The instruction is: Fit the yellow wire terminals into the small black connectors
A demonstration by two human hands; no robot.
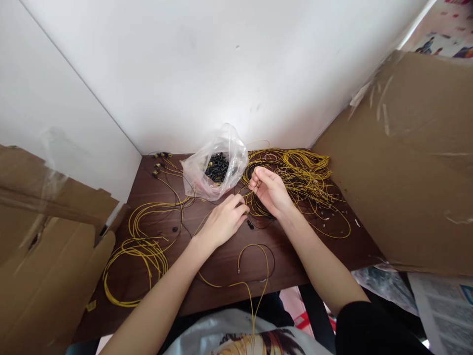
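Observation:
My left hand point(226, 220) is low over the middle of the brown table, its fingers curled together. What it pinches is too small to make out. A yellow wire point(218, 286) loops from the table's front edge and passes behind this hand. Just to the right and higher, my right hand point(270, 191) pinches with thumb and forefinger, and a bit of thin yellow wire point(257, 184) shows at its fingers. A small black piece point(250, 224) lies below the two hands. Behind them stands a clear plastic bag point(192, 175) with many black parts point(217, 167) inside.
A tangled heap of yellow and black wires point(295, 170) spreads at the back right. Coiled yellow wires point(138, 246) lie at left, with connector ends point(158, 165) behind. Cardboard point(406, 162) walls the right side, more cardboard point(48, 276) the left. A white panel point(236, 74) closes the back.

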